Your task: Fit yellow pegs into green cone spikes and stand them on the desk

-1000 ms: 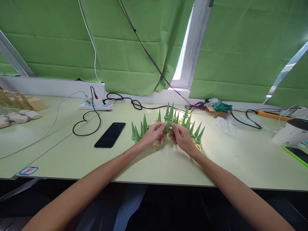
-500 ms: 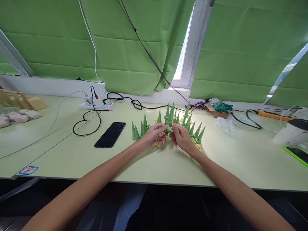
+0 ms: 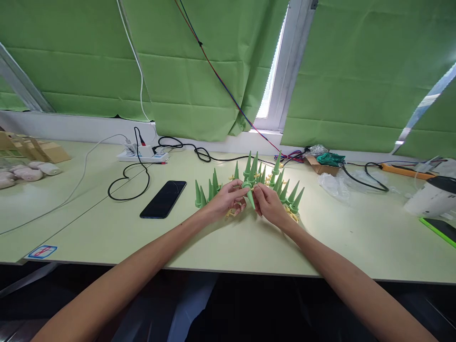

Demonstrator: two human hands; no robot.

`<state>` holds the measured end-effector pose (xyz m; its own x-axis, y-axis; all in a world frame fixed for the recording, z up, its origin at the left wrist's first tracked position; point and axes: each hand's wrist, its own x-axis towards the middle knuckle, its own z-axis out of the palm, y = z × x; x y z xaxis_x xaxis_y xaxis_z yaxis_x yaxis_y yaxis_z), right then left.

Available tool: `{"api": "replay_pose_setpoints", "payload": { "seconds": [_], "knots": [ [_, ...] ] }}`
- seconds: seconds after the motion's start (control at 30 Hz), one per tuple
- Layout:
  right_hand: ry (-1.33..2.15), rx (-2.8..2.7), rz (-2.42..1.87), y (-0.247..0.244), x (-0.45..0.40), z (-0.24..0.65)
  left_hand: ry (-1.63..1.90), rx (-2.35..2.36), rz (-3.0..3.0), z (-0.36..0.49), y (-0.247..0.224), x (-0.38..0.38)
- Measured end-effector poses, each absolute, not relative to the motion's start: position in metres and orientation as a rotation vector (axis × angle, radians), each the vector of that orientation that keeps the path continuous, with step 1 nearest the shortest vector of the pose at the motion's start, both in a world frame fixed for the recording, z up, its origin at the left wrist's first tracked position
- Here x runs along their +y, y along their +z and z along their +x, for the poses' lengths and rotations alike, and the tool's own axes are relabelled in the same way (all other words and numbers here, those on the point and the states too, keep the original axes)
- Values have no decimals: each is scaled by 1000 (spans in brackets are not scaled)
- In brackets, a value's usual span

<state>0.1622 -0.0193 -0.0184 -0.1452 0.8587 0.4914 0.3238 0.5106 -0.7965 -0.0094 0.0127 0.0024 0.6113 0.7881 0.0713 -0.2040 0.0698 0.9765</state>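
Note:
Between my hands is a green cone-shaped plastic piece [image 3: 251, 199] with a round collar, its tip pointing down toward me. My left hand [image 3: 227, 198] pinches it by the collar end with thumb and fingers. Closed fingers of my right hand [image 3: 270, 202] meet it from the other side, with a small yellow piece [image 3: 252, 189] showing at their tips. Around and behind both hands stand several more green cones [image 3: 278, 166], upright on the table. Small yellow parts [image 3: 292, 214] lie among them, partly hidden by my hands.
A black phone [image 3: 163, 199] lies left of my hands. Behind it are a power strip [image 3: 142, 154] and black cables. To the right are a small cardboard box [image 3: 322, 166], clear plastic bags [image 3: 335, 186], a white cup [image 3: 432, 195] and a green-edged phone [image 3: 441, 230]. Whitish rounded objects [image 3: 28, 173] sit far left.
The green cone in my hands has turned from lying roughly sideways to pointing its tip down toward me. Both hands stay in nearly the same place.

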Motion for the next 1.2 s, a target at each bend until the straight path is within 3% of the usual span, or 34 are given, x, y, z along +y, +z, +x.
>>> {"api": "replay_pose_setpoints", "payload": {
  "seconds": [1.2],
  "knots": [
    [638, -1703, -1015, -17, -20, 164, 866, 692, 1810, -14, 0, 9]
  ]
}}
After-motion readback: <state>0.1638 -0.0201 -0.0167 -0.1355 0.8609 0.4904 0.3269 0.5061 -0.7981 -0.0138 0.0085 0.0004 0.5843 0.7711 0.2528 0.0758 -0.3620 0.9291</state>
